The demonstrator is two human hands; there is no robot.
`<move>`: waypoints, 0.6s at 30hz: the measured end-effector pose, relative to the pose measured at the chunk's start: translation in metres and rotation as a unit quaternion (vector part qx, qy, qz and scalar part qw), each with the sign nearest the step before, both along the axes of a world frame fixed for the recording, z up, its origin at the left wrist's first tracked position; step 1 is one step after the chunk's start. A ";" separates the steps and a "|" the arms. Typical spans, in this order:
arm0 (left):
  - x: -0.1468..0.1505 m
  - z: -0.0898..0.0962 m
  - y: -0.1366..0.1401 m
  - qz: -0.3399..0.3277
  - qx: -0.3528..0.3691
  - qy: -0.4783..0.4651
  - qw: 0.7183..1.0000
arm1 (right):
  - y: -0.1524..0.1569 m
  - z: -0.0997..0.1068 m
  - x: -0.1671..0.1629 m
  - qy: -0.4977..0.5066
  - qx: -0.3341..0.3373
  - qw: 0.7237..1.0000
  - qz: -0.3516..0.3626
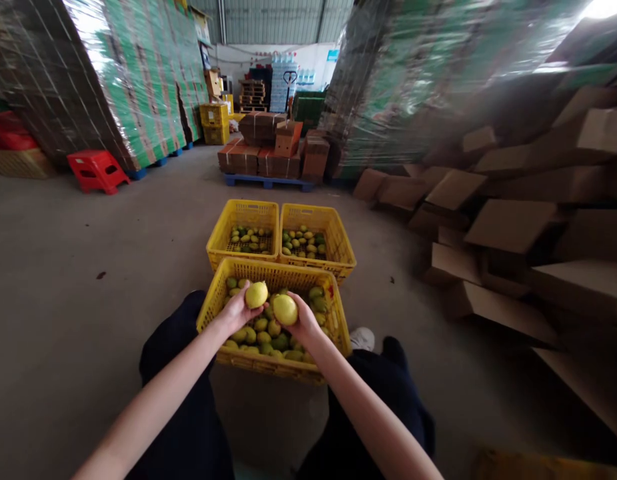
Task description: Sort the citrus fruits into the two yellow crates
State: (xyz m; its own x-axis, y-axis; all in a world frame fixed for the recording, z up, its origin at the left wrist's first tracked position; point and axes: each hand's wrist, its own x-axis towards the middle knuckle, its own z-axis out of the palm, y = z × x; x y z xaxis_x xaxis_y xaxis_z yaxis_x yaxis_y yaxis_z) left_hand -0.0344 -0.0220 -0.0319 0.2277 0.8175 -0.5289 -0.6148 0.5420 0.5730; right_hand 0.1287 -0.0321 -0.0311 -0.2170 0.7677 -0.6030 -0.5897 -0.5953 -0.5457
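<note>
My left hand (238,312) is closed around a yellow lemon (257,295). A second, slightly larger lemon (285,310) is gripped in my right hand (305,321). Both fruits are held close together, apart from each other, above a yellow plastic crate (273,365) between my legs. Many green and yellow lemons (261,325) lie in that crate, partly hidden by my hands and forearms. Just beyond it, side by side, stand a left yellow crate (218,230) and a right yellow crate (341,237), each with a layer of green and yellow lemons on the bottom.
Flattened and folded cardboard boxes (508,223) are heaped on the right. A blue pallet (268,181) with brown cartons stands ahead. At left is a red stool (98,170) beside a wrapped stack of boxes (148,87). Another wrapped stack (398,87) rises at right.
</note>
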 end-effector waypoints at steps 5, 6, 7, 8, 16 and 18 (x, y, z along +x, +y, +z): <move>0.012 0.004 0.020 0.015 0.024 -0.031 0.999 | 0.012 0.000 0.004 0.028 0.001 0.999 -0.033; 0.014 0.004 0.021 0.024 0.018 -0.033 0.999 | 0.011 0.000 0.005 0.035 0.005 0.999 -0.033; 0.015 0.003 0.022 0.032 0.004 -0.036 0.999 | 0.010 0.002 0.007 0.040 0.009 0.999 -0.031; 0.017 0.002 0.022 0.037 -0.012 -0.041 0.998 | 0.010 0.003 0.008 0.044 0.013 0.999 -0.027; 0.018 -0.002 0.036 0.021 -0.017 -0.066 0.997 | 0.016 0.006 0.019 0.061 -0.022 0.993 -0.103; 0.018 -0.019 0.033 0.013 -0.043 0.003 0.999 | 0.018 0.001 0.021 0.068 -0.058 0.986 -0.141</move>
